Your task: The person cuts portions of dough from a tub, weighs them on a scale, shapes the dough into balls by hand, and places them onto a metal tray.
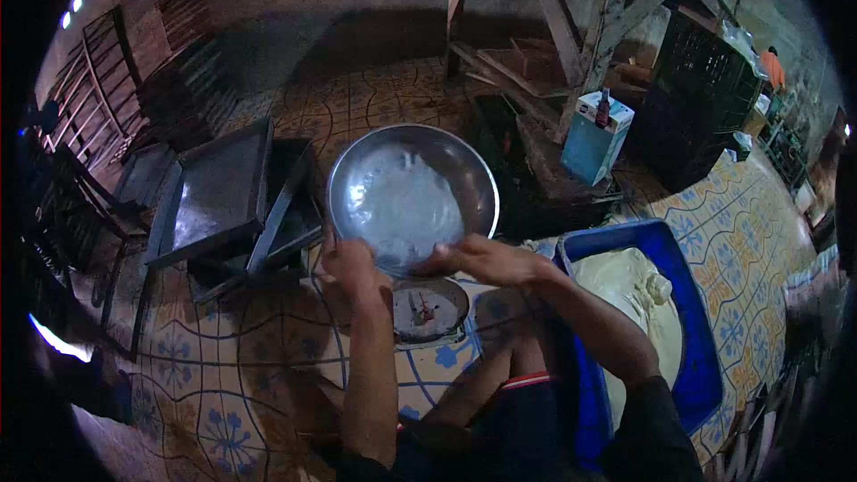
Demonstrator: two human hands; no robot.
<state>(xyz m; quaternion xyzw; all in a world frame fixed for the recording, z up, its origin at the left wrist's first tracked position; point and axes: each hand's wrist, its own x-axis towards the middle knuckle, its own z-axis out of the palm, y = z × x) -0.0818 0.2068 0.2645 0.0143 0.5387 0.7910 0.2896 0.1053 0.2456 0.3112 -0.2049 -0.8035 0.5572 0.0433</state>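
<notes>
While the person sits low over the tiled floor [187, 393], the entries read as follows.

Bowl [473, 161]: one, metal, round, directly ahead of the person, above a shallow dish [428, 311]; support beneath hidden. Mouth faces upward, seemingly toward the wearer; round, so no distinct long axis. Pale patch inside; liquid or sheen, cannot tell.

Left hand [353, 266]: curled at the near-left rim, apparently grasping it.

Right hand [486, 261]: at the near-right rim, fingers blurred; grip cannot be told.

Handling, as judged: left steadies the rim firmly, right works smoothly, bowl kept level.

Tub [701, 330]: blue, right side, holding dough [625, 290].
</notes>
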